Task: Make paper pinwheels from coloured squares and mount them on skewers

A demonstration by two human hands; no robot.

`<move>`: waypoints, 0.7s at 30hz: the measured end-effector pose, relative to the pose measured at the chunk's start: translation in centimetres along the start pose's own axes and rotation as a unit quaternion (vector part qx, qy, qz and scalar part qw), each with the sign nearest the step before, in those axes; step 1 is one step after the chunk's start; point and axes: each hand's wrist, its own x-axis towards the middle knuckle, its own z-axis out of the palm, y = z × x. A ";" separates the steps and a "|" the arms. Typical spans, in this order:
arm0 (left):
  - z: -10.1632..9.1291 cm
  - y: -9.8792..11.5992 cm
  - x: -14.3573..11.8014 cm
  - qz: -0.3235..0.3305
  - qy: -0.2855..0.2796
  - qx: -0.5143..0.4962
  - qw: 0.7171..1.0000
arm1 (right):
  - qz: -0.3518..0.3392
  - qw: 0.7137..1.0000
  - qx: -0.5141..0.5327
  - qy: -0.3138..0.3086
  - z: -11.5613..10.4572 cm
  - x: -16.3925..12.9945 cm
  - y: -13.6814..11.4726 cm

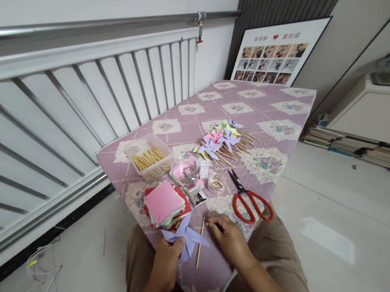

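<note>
My left hand [170,255] is closed on a lilac paper pinwheel [186,239], thumb on top near its centre. Beside the pinwheel, a thin wooden stick [200,246] lies slanted on the tablecloth. Just right of the stick, my right hand [229,239] is in a pinch; a tiny pale thing shows at its fingertips, too small to name. A stack of coloured paper squares [165,203], pink on top, sits beyond my left hand. Red-handled scissors [249,203] lie to the right of my right hand, blades pointing away.
A plastic box of wooden sticks [149,159] stands at the back left. Near it are a pink tray of small metal pieces [188,173] and a small round container [216,183]. Finished pinwheels [221,140] lie piled farther back. A radiator [100,91] runs along the table's left.
</note>
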 end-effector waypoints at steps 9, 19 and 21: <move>2.4 2.1 1.8 0.044 -0.009 -0.085 0.995 | -0.053 0.993 -0.104 -0.019 0.7 0.2 -0.5; 2.2 6.2 0.2 0.058 -0.010 -0.069 0.996 | 0.025 0.998 0.055 0.012 0.3 0.4 -0.4; 2.0 6.6 -0.1 0.059 -0.009 -0.074 0.995 | 0.086 0.988 0.120 0.045 -0.6 0.3 -0.1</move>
